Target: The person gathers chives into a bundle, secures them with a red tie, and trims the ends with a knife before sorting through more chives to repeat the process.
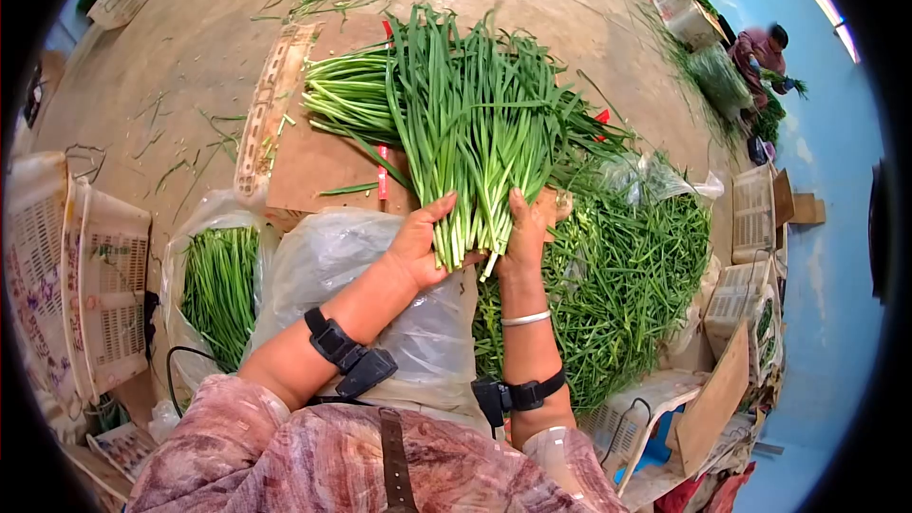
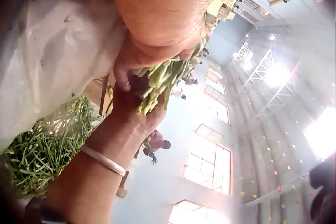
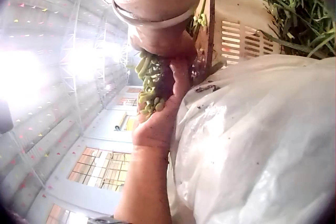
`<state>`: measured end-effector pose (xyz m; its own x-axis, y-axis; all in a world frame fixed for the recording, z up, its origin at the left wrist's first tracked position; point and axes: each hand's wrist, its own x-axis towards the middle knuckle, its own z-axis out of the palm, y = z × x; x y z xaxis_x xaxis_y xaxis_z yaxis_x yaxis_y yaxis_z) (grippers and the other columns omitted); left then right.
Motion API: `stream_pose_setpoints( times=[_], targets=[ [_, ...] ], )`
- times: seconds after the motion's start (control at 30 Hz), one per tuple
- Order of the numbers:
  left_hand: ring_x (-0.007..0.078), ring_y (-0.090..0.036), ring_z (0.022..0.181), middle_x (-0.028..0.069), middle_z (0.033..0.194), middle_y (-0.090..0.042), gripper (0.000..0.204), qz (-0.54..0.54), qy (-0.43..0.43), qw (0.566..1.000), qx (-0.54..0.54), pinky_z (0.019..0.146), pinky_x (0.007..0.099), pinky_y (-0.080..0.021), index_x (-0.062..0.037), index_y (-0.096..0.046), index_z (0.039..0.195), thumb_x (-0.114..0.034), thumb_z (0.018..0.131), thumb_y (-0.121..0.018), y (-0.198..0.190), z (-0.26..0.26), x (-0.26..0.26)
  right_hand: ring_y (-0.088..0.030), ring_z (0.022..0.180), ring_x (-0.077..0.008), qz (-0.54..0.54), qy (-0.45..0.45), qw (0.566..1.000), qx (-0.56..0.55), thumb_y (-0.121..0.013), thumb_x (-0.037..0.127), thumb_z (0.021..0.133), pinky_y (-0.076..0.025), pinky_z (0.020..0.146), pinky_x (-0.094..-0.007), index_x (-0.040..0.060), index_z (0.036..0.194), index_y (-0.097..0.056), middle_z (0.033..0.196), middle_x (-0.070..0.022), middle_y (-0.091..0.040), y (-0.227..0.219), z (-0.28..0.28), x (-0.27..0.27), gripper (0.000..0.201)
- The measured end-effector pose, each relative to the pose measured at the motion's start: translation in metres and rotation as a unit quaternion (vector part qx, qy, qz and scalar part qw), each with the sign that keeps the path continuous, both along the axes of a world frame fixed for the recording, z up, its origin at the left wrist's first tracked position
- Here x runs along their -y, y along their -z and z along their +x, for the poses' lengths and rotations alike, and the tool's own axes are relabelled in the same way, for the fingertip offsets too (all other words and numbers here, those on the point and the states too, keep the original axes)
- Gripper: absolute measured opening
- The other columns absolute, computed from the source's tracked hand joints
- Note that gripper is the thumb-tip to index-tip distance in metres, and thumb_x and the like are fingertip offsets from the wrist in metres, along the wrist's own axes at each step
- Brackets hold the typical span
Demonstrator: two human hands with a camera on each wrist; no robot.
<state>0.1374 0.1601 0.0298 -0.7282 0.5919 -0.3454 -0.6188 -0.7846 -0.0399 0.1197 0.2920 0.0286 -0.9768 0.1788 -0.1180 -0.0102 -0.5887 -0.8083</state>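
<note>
Both hands, left (image 1: 418,252) and right (image 1: 525,233), clasp the chives (image 1: 470,128) at the cut ends, so the stalks stay aligned.

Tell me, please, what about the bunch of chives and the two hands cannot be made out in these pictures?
- Head view: the fingers of the left hand and right hand are hidden behind the bunch, so any tie cannot be seen.
- Left wrist view: the leaves are cut off; only the stem ends show, glare beyond.
- Right wrist view: the stem ends are dim against backlight; the leaves are out of frame.
</note>
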Motion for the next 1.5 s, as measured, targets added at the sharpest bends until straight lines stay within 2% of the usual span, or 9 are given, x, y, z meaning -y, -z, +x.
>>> stream_pose_setpoints(
  times=[0.3,0.4,0.6,0.73,0.87,1.03,1.13,1.23,1.5],
  targets=[
    [0.0227,-0.065,0.08,0.0128,0.091,-0.065,0.029,-0.262,0.052,0.962,-0.06,0.071,0.0384,-0.055,0.0007,-0.057,0.099,-0.013,0.076,-0.069,0.004,-0.015,-0.016,-0.056,0.084,-0.0152,0.05,-0.007,0.998,0.041,-0.054,0.018,0.088,-0.047,0.074,-0.0294,-0.0018,0.111,-0.048,0.099,-0.0076,-0.056,0.005,0.008,0.004,0.031],
    [0.0249,-0.065,0.081,0.0141,0.091,-0.065,0.025,-0.004,0.088,0.995,-0.043,0.074,0.041,-0.055,0.0019,-0.057,0.1,-0.008,0.077,-0.062,0.02,-0.016,-0.003,-0.059,0.079,-0.0162,-0.027,-0.024,0.998,0.049,-0.055,0.018,0.087,-0.05,0.07,-0.0292,-0.0003,0.108,-0.049,0.095,-0.0073,-0.058,0.011,0.004,-0.005,0.028],
    [0.0258,-0.064,0.088,0.0149,0.099,-0.063,0.029,-0.009,0.06,0.996,-0.062,0.079,0.0411,-0.053,0.0,-0.056,0.106,-0.012,0.08,-0.061,0.027,-0.013,-0.002,-0.06,0.071,-0.0154,0.069,-0.012,0.996,0.048,-0.057,0.012,0.085,-0.051,0.065,-0.0285,0.0009,0.098,-0.052,0.082,-0.0068,-0.061,-0.009,0.007,-0.004,0.018],
    [0.024,-0.058,0.101,0.0117,0.11,-0.059,0.049,-0.077,-0.022,0.993,-0.083,0.089,0.0399,-0.047,-0.0054,-0.051,0.116,-0.034,0.079,-0.065,0.008,-0.006,-0.013,-0.056,0.095,-0.0319,0.665,-0.026,0.743,-0.07,-0.061,0.012,0.077,-0.044,0.082,-0.0417,-0.0073,0.116,-0.042,0.108,-0.0224,-0.054,-0.033,0.007,0.01,0.047],
    [0.0219,-0.044,0.12,0.0055,0.132,-0.045,0.081,0.012,-0.008,0.993,-0.119,0.101,0.042,-0.035,-0.017,-0.036,0.134,-0.056,0.069,-0.063,-0.003,0.0,-0.007,-0.042,0.117,-0.0411,0.852,-0.066,0.515,-0.061,-0.063,0.015,0.073,-0.034,0.096,-0.0477,-0.0104,0.127,-0.03,0.126,-0.0302,-0.04,-0.032,0.007,0.041,0.068],
    [0.0223,-0.037,0.125,0.0017,0.138,-0.037,0.076,0.016,-0.053,0.986,-0.157,0.105,0.0405,-0.03,-0.0238,-0.032,0.137,-0.054,0.074,-0.061,-0.005,0.0,-0.004,-0.032,0.125,-0.0424,0.799,-0.043,0.595,-0.08,-0.056,0.012,0.077,-0.028,0.099,-0.0517,-0.0118,0.129,-0.026,0.13,-0.0338,-0.032,-0.024,0.011,0.068,0.064],
    [0.0228,-0.044,0.117,0.0057,0.129,-0.046,0.068,-0.063,-0.069,0.987,-0.127,0.1,0.0406,-0.035,-0.0206,-0.038,0.133,-0.056,0.078,-0.057,0.003,-0.005,-0.004,-0.046,0.101,-0.0494,0.784,-0.073,0.596,-0.156,-0.055,0.017,0.078,-0.036,0.087,-0.0515,-0.0145,0.128,-0.027,0.11,-0.037,-0.045,-0.041,0.018,0.057,0.066],
    [0.0248,-0.051,0.104,0.0104,0.116,-0.052,0.064,0.072,0.006,0.985,-0.156,0.091,0.04,-0.042,-0.0166,-0.044,0.126,-0.06,0.08,-0.051,0.038,-0.013,0.006,-0.038,0.11,-0.0489,0.778,-0.087,0.607,-0.134,-0.056,0.017,0.077,-0.031,0.093,-0.0528,-0.014,0.129,-0.024,0.119,-0.0361,-0.038,-0.046,0.027,0.069,0.068],
    [0.0274,-0.057,0.092,0.0124,0.101,-0.059,0.045,0.031,-0.062,0.992,-0.105,0.084,0.0395,-0.047,-0.0085,-0.054,0.111,-0.044,0.083,-0.055,-0.02,0.003,0.003,-0.028,0.123,-0.0506,0.778,-0.143,0.595,-0.139,-0.063,0.02,0.074,-0.023,0.1,-0.0558,-0.0129,0.133,-0.016,0.13,-0.0351,-0.031,-0.051,0.031,0.076,0.082]
  ],
)
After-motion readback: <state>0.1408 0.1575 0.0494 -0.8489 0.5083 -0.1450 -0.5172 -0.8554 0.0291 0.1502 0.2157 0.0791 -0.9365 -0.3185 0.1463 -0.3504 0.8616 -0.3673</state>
